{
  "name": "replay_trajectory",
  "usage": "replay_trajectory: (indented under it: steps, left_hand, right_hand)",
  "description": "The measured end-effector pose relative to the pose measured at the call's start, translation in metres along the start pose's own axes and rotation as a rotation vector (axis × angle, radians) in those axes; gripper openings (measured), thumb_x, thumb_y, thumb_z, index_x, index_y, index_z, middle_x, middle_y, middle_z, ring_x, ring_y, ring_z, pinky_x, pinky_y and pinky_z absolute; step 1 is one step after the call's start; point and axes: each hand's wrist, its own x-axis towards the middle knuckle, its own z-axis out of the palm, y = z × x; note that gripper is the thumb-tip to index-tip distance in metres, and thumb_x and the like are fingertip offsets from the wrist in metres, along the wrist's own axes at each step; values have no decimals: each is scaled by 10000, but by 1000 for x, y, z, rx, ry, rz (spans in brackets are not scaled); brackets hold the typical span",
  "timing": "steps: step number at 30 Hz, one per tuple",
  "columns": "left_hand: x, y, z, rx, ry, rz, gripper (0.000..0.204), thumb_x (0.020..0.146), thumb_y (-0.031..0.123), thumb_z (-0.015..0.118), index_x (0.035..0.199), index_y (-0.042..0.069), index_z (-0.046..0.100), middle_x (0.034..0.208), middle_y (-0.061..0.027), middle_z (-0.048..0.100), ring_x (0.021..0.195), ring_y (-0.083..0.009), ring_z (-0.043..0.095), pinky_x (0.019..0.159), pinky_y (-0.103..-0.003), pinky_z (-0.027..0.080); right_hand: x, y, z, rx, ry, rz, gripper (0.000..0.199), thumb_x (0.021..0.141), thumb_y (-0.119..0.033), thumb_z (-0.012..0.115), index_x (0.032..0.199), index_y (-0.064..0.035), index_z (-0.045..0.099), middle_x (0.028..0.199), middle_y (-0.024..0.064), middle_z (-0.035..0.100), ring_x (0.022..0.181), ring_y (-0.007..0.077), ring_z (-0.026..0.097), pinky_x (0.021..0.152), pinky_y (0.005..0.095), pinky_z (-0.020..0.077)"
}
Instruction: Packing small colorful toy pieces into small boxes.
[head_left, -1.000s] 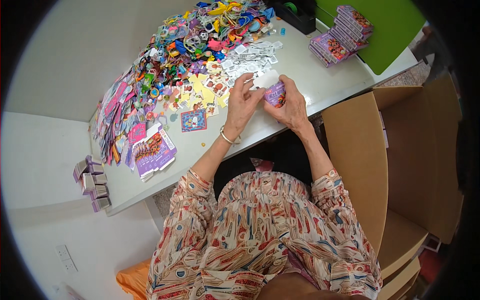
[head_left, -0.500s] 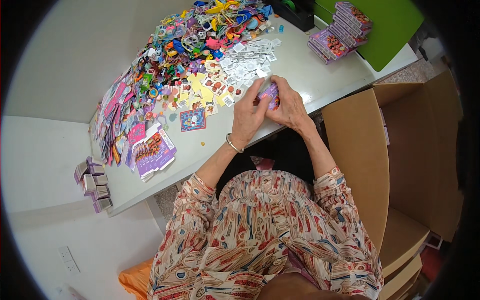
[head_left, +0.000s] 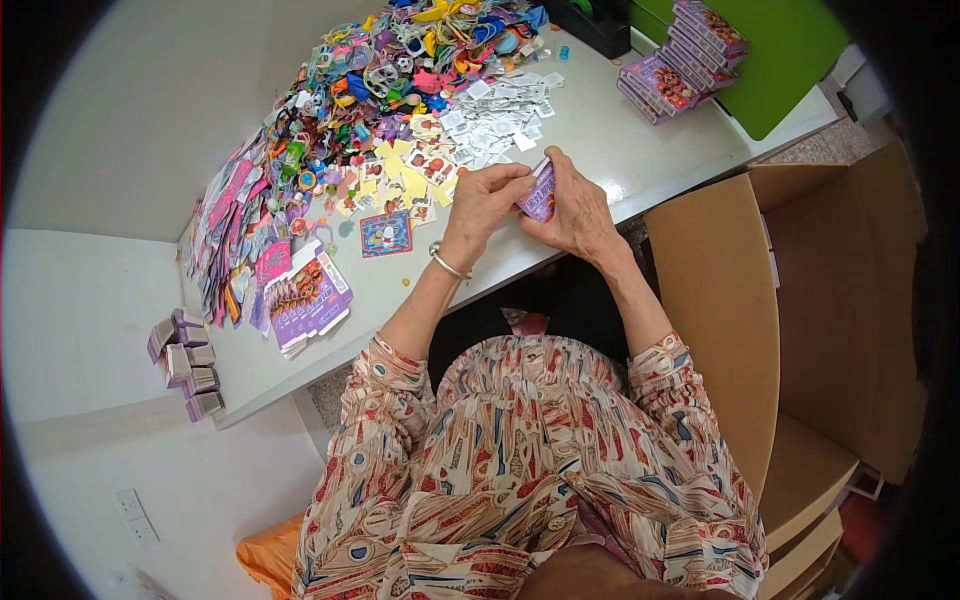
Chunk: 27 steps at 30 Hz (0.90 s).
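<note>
My right hand (head_left: 580, 212) is wrapped round a small purple carton (head_left: 538, 196), held tilted over the front part of the table. Thumb and forefinger of my left hand (head_left: 482, 208) are pinched together at the carton's upper left edge; what lies between those fingertips is mostly hidden. A blue card with a red border (head_left: 386, 234) lies left of my left hand. Beyond it are yellow and white sticker sheets (head_left: 432, 165) and a heap of small white packets (head_left: 500, 115). Flattened purple cartons (head_left: 308, 298) lie stacked at the table's left front.
A big heap of colourful trinkets (head_left: 375, 75) covers the back of the table, with pink-purple strips (head_left: 228, 225) to its left. Filled purple boxes (head_left: 690, 68) stand stacked by a green board (head_left: 790, 60). An open brown cardboard box (head_left: 712, 320) stands at my right.
My left hand has moved slightly left and turned, its fingers drawing into a pinch at the carton's edge. More of the carton shows in my right hand, which has hardly moved.
</note>
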Motion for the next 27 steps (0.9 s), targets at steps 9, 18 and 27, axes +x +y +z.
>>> replay_trajectory:
  steps: [9, 18, 27]
  left_hand:
    - [-2, -11, 9, 476, 184, 278, 231, 901, 94, 615, 1096, -10, 682, 808, -64, 709, 692, -91, 643, 636, -240, 531]
    - [-20, -7, 35, 853, 223, 598, 241, 834, 30, 528, 1061, -14, 597, 836, -202, 633, 693, -367, 625, 613, -443, 493]
    - [-21, -11, 40, 812, 278, 610, 181, 842, 37, 526, 1010, 12, 588, 842, -178, 628, 744, -371, 623, 642, -455, 491]
  right_hand:
    - [-1, 0, -2, 21, -17, -3, 872, 643, -281, 753, 1320, 65, 326, 1050, 276, 599, 935, 408, 626, 785, 427, 522]
    - [-3, 6, -1, 71, 42, -68, 729, 725, -139, 660, 1356, 22, 333, 1164, 262, 559, 974, 408, 612, 792, 422, 512]
    - [-3, 8, 2, 83, 31, -13, 531, 735, -115, 639, 1225, -22, 459, 1053, 242, 590, 890, 427, 618, 739, 447, 512]
